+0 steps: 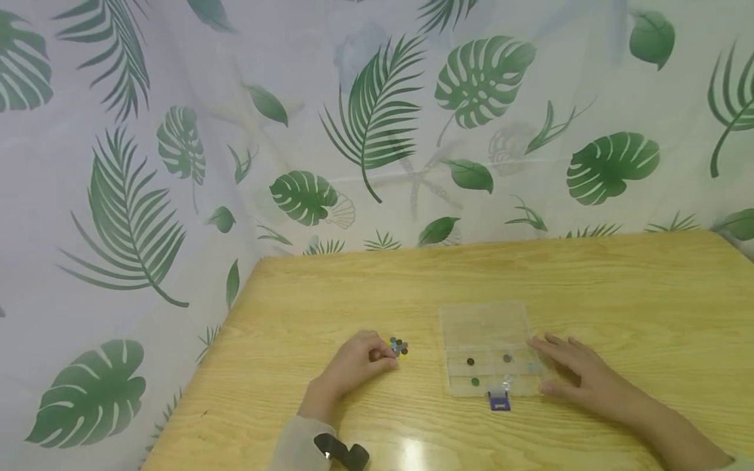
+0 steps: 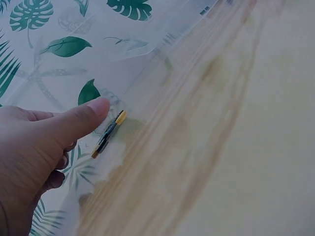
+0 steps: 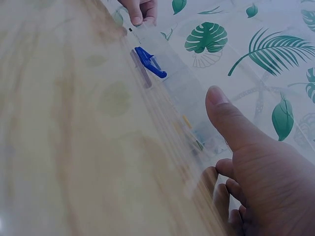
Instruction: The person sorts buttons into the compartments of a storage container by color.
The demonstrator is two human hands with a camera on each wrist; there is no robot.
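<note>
On a yellow wood-grain bench, a small pile of round, flat discs in yellow, pale blue, grey and black, left of a clear plastic compartment box and a little apart from it. At the pile's near left edge, left hand with bent fingers and thumb brought close together, partly screening the discs from the head camera. Pinching one or merely touching: cannot tell.

Against the box's right edge, right hand with thumb and fingers loosely extended, apart, gripping nothing visible; firm contact hard to confirm.

Inside the box, toward the front, a black disc, a green disc, a grey disc and a faint pale-blue disc, in compartments with low clear walls between. Jutting from the front edge, a blue-purple plastic latch.

Behind and to the left, white cloth printed with green leaves. On the left wrist, a black strap over a pale sleeve.
</note>
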